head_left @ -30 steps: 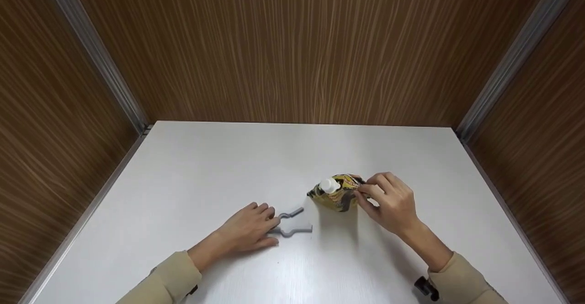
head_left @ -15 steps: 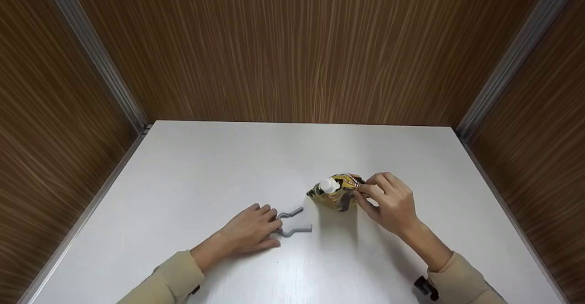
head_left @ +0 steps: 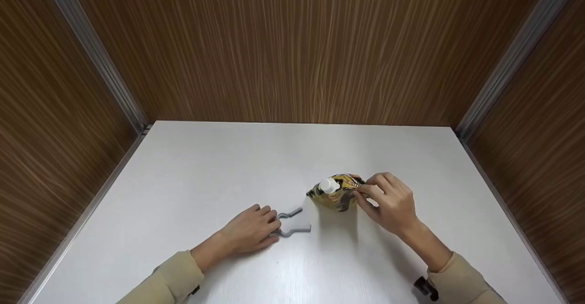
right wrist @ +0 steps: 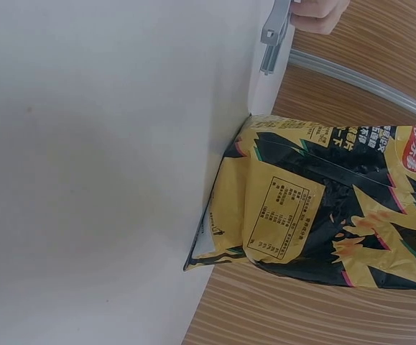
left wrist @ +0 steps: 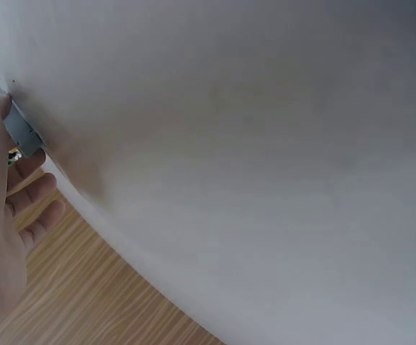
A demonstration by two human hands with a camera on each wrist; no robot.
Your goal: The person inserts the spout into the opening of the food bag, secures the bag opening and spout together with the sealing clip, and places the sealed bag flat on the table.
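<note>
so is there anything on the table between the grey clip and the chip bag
Nothing visible. Only a bare strip of white table separates the grey clip, held by the left hand, from the chip bag, which the right hand holds.

The left hand (head_left: 250, 229) is laid low and palm-down, its fingers stretched forward and only slightly bent, the fingertips (head_left: 273, 222) closed in a light grip; the beige-sleeved left forearm (head_left: 169, 279) is angled in from the lower left. The right hand (head_left: 389, 202) is held raised, with its fingers (head_left: 365, 193) curled inward in a pinch and the knuckles turned upward. The right forearm (head_left: 457, 279), also in a beige sleeve, is extended in from the lower right.
</note>
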